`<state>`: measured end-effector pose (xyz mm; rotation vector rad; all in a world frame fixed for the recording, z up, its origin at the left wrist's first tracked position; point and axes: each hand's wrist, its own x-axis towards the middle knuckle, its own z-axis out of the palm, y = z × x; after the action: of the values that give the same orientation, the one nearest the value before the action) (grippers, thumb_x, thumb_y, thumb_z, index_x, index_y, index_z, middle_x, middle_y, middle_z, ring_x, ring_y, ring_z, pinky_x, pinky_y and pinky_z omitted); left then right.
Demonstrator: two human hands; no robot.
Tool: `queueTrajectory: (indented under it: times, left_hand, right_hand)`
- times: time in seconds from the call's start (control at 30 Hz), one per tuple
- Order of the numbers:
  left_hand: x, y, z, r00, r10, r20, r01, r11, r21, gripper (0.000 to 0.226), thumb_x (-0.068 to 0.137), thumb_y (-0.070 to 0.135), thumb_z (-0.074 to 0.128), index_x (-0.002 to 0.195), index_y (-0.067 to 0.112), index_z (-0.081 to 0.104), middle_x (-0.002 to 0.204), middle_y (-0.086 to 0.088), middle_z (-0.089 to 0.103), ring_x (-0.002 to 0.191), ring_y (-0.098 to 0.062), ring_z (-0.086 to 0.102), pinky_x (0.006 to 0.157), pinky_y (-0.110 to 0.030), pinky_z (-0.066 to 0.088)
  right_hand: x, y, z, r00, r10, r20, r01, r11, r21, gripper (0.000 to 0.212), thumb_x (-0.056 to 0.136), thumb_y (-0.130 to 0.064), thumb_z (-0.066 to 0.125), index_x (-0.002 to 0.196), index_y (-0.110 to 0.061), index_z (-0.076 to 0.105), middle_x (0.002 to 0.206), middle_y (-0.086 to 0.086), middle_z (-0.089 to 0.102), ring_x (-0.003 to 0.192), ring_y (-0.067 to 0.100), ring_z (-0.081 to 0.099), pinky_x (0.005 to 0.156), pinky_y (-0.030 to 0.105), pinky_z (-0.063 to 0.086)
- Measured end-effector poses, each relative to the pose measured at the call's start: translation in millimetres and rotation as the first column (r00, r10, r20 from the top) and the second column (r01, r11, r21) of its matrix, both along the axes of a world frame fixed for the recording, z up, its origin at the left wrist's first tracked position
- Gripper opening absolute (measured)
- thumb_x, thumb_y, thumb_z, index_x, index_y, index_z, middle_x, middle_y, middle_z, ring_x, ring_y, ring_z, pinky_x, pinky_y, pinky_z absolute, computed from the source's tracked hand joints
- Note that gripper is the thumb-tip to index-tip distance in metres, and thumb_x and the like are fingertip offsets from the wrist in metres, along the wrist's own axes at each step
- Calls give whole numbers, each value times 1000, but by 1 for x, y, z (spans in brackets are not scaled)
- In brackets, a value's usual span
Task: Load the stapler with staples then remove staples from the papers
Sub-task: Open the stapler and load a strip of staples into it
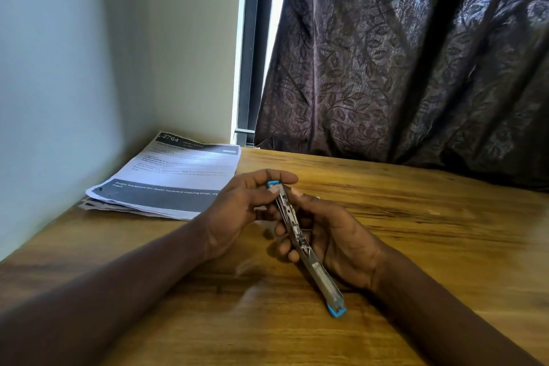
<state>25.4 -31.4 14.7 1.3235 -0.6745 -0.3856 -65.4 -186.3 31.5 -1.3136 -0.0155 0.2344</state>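
Stapler (300, 242) held just above the table (430, 232), near centre: I see the L hand (237, 211) pinching its far blue tip, R hand (335, 244) curled round its middle; papers (175, 175) lie far left. Prob. light, stiff, slick metal w/ thin edges. I'd grip across the side rails, mid-body.

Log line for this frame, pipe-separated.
stapler: held over table | left hand: pinches its far blue end | right hand: grips its middle | papers: stacked far left, not in hand
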Motion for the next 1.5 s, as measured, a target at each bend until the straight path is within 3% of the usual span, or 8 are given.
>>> queueTrajectory:
  times: [0.1, 0.23, 0.43, 0.67, 0.97, 1.2, 1.37, 1.5]
  left_hand:
    - [-2, 0, -2, 998, -37, 44, 36, 999, 32, 30, 101, 4, 46, 119, 9, 69, 85, -8, 69, 73, -14, 61, 70, -28, 51]
    - [-2, 0, -3, 993, -58, 104, 52, 997, 53, 29, 102, 4, 46, 120, 8, 67, 86, -11, 69, 74, -17, 63, 74, -29, 55]
    - [-1, -1, -5, 993, -75, 87, 73, 997, 30, 27, 100, 5, 49, 121, 7, 67, 83, -15, 68, 70, -20, 63, 71, -34, 53]
    - [1, -4, -6, 998, -30, 52, 30, 1000, -4, 23, 100, -3, 48, 113, 7, 65, 86, -17, 69, 69, -23, 62, 70, -35, 55]
    - [-3, -5, -2, 999, -33, -27, 31, 997, -68, 24, 100, -8, 44, 104, 9, 59, 88, -10, 73, 64, -12, 62, 63, -25, 55]
    - [0, -2, 0, 992, 18, -125, -30, 995, -95, 24, 100, -6, 43, 105, 11, 59, 91, -11, 72, 69, -18, 61, 60, -29, 53]
    - [-2, -3, 2, 984, 42, -172, -63, 991, -116, 22, 100, -6, 44, 107, 9, 57, 88, -11, 74, 58, -19, 56, 56, -32, 48]
    - [2, -1, 3, 972, 80, -222, -116, 982, -151, 25, 99, -8, 42, 107, 10, 58, 91, -12, 74, 71, -23, 60, 61, -32, 56]
  right_hand:
    - [0, -1, 0, 1000, -5, -7, 5, 1000, -13, 42, 96, -43, 54, 100, -3, 68, 81, 13, 63, 64, 23, 63, 53, 25, 54]
    - [2, -1, -1, 999, -30, 12, 31, 998, -56, 38, 99, -40, 53, 102, -3, 65, 79, 12, 63, 61, 20, 62, 49, 23, 52]
    - [2, -2, -2, 997, -43, 69, 50, 992, -114, 29, 102, -28, 52, 96, -5, 68, 77, 10, 63, 60, 18, 62, 50, 22, 48]
    - [5, -3, -4, 996, -57, 62, 61, 995, -77, 27, 99, -18, 51, 88, -9, 73, 76, 12, 62, 57, 19, 61, 48, 22, 45]
    - [9, -5, -7, 1000, -29, 6, 29, 1000, 8, 28, 94, -14, 43, 97, -3, 68, 78, 13, 62, 60, 20, 61, 50, 23, 47]
    - [9, -6, -9, 998, 55, 31, -58, 995, 78, 40, 90, -17, 37, 114, -1, 64, 87, 18, 65, 70, 27, 64, 56, 26, 49]
    - [9, -4, -9, 996, -16, 84, 6, 993, 116, 40, 91, -10, 38, 129, -6, 49, 93, 24, 66, 71, 33, 66, 56, 30, 51]
    - [5, -2, -6, 994, -15, 111, -2, 988, 152, 20, 86, -7, 36, 92, -4, 55, 98, 28, 65, 76, 35, 68, 61, 31, 58]
